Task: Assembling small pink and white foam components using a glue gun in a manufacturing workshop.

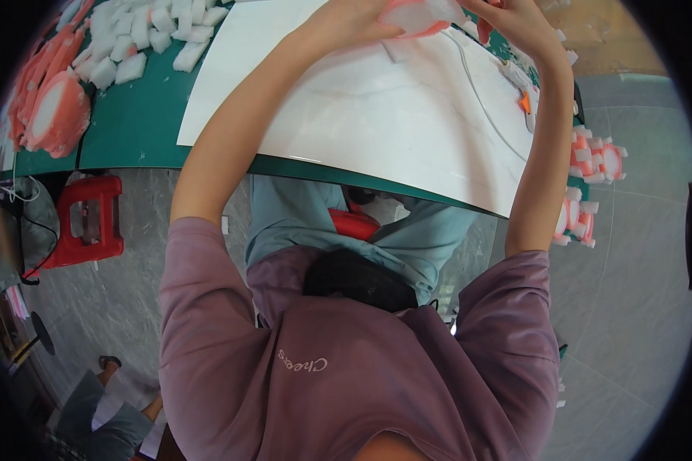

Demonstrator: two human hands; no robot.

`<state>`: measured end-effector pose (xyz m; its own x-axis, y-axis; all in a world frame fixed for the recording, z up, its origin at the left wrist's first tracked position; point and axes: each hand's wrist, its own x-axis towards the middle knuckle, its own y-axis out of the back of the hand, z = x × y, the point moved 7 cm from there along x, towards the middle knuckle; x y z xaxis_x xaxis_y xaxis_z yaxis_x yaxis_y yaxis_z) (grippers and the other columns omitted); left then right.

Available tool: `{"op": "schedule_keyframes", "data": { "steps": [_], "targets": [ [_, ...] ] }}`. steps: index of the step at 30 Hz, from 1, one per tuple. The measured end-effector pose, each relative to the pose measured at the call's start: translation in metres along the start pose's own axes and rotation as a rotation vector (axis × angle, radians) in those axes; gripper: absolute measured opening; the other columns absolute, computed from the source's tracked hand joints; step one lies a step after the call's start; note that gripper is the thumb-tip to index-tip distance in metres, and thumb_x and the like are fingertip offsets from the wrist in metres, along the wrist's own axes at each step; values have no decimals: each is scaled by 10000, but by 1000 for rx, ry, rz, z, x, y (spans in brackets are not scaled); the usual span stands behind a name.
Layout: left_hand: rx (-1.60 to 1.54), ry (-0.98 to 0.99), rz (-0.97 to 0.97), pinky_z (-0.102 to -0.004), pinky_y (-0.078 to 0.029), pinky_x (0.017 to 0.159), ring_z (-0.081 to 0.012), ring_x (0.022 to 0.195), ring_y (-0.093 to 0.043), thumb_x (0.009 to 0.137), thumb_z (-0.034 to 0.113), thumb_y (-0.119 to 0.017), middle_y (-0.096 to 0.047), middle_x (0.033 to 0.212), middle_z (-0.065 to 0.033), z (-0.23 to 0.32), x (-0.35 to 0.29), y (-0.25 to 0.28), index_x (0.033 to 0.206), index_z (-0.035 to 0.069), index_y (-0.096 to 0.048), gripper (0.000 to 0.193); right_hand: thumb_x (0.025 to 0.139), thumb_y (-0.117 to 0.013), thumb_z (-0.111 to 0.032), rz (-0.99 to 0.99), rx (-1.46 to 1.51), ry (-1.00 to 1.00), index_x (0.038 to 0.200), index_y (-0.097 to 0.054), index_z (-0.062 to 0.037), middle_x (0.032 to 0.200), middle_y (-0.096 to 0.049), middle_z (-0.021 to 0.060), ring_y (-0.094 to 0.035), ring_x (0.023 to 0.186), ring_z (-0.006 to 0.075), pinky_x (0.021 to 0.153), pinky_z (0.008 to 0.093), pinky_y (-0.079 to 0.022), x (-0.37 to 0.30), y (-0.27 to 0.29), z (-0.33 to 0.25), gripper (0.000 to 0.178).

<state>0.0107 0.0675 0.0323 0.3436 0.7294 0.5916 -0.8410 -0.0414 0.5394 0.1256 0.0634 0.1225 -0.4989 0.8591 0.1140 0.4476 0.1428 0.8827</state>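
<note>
At the top edge, my left hand (350, 23) is closed on a round, pink-rimmed piece (423, 18) with a whitish, translucent middle. The top of this piece is cut off by the picture's edge. My right hand (519, 29) is just to its right, fingers bent in toward the piece; a small reddish bit shows by the fingertips, too unclear to name. Both hands are over a white marbled board (338, 115). Beneath the left hand's piece lies a small whitish block (396, 51). A white tool with an orange part (525, 102) rests beside my right forearm.
White foam blocks (138, 31) are heaped at the far left of the green table (131, 127), near stacked pink-and-white pieces (58, 115). A white cable (473, 81) crosses the board. More pink-and-white pieces (598, 160) stand right. A red stool (92, 215) and another person (108, 422) are left.
</note>
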Motion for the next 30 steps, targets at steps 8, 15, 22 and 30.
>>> {"op": "schedule_keyframes", "data": {
  "steps": [8, 15, 22, 30],
  "targets": [
    [-25, -39, -7, -392, -461, 797, -396, 925, -568, 720, 186, -630, -571, 1001, -251, 0, -3, -1, 1286, 102, -266, 678, 769, -570, -107, -4, 4, -10, 884, -653, 32, 710, -624, 111, -572, 458, 134, 477, 243, -459, 0, -1, 2, 198],
    [-56, -36, 27, -388, -461, 793, -391, 930, -569, 697, 158, -649, -573, 997, -240, 8, -2, 0, 1274, 115, -285, 683, 759, -542, -124, 20, -72, -39, 894, -670, -29, 613, -616, 89, -591, 470, 132, 498, 240, -452, -9, 4, 0, 209],
    [-48, -35, 0, -381, -457, 800, -380, 953, -566, 684, 132, -661, -571, 1011, -231, 10, 2, -6, 1265, 109, -297, 686, 717, -515, -98, -17, -93, 64, 967, -636, 24, 678, -633, 149, -607, 497, 171, 518, 274, -471, -12, 4, 6, 303],
    [-67, 32, 52, -343, -446, 837, -267, 1015, -561, 652, 96, -676, -575, 1055, -188, -2, -1, -9, 1269, 100, -278, 734, 683, -463, -65, -128, -54, 152, 1000, -602, 70, 712, -624, 219, -623, 542, 231, 611, 324, -509, -15, -1, 0, 371]
  ]
}}
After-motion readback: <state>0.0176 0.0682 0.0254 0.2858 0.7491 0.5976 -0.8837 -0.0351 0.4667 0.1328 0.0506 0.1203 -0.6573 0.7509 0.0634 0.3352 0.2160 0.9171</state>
